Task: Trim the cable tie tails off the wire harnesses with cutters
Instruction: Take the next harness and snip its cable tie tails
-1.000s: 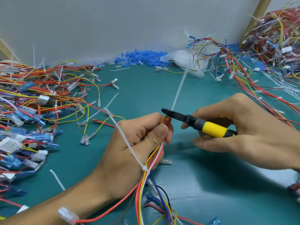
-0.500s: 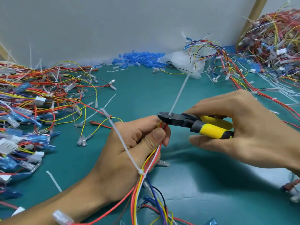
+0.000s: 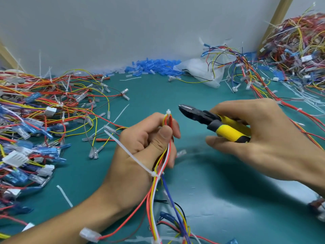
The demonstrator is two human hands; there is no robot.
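Observation:
My left hand (image 3: pixel 140 155) grips a wire harness (image 3: pixel 163 164) of red, yellow, white and blue wires, thumb pressed against the bundle. A white cable tie head (image 3: pixel 168 112) sits at the bundle's top above my fingers, with no tail on it. A second cable tie (image 3: pixel 154 174) lower on the bundle keeps a long white tail (image 3: pixel 130 152) running up-left across the back of my hand. My right hand (image 3: pixel 263 140) holds yellow-handled cutters (image 3: pixel 214 124), jaws closed, tip a little to the right of the upper tie.
A heap of harnesses with blue and white connectors (image 3: pixel 35 124) fills the left of the green mat (image 3: pixel 219 199). Another heap (image 3: pixel 295 55) lies at the far right. Blue sleeves (image 3: pixel 154 66) and a plastic bag (image 3: pixel 198 71) sit by the back wall. Cut tie tails (image 3: pixel 64 196) are scattered about.
The long tail that stood up from the upper tie is gone, cut by the cutters. The cutters have drawn back to the right, away from the tie.

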